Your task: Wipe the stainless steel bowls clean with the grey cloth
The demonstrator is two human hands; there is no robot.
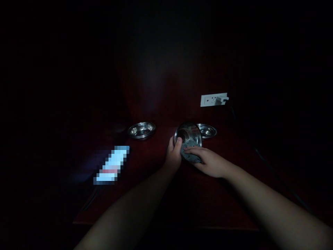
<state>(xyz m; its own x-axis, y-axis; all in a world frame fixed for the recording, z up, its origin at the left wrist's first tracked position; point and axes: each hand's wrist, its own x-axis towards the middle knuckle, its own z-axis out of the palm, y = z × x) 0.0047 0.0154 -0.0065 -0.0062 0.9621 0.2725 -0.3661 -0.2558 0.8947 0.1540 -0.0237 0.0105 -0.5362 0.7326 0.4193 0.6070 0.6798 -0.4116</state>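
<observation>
The scene is very dark. My left hand [173, 153] grips the rim of a shiny steel bowl [191, 132], holding it tilted up on edge with its inside facing me. My right hand [209, 161] presses a grey cloth [189, 150] against the bowl's lower inside, fingers closed on the cloth. Both forearms reach in from the bottom of the view.
Another steel bowl [142, 130] sits to the left on the dark red wooden table [156, 163], and a third [207, 130] lies just behind the held one. A lit phone screen [112, 165] lies at left. A white wall socket [213, 99] with a plug and cable is at right.
</observation>
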